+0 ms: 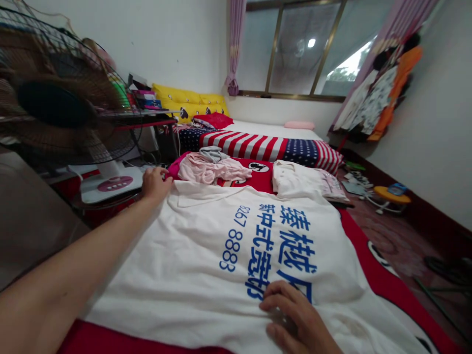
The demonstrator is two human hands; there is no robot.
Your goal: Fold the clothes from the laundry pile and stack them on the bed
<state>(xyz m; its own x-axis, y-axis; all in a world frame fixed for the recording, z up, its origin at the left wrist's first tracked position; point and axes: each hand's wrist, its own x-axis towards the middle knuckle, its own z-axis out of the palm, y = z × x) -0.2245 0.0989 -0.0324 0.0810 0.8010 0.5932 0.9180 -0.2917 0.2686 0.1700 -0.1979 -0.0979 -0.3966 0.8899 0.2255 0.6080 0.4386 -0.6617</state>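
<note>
A white T-shirt (199, 246) with blue Chinese characters and a phone number lies spread over a red cover (354, 236). At its far left corner, my left hand (157, 184) has its fingers closed on the cloth edge. My right hand (298, 317) rests on the near right part of the shirt, over the lower printing, with fingers apart and slightly bent. Beyond the shirt lie a loose heap of pink clothes (210, 169) with a grey piece on top, and a stack of folded white clothes (298, 179).
A large fan (55, 103) stands at the left beside a cluttered desk (143, 115). Farther back is a bed with a flag-patterned cover (250, 145) and a yellow cushion (188, 98). Clothes (383, 93) hang at the right, above a small stool (391, 195).
</note>
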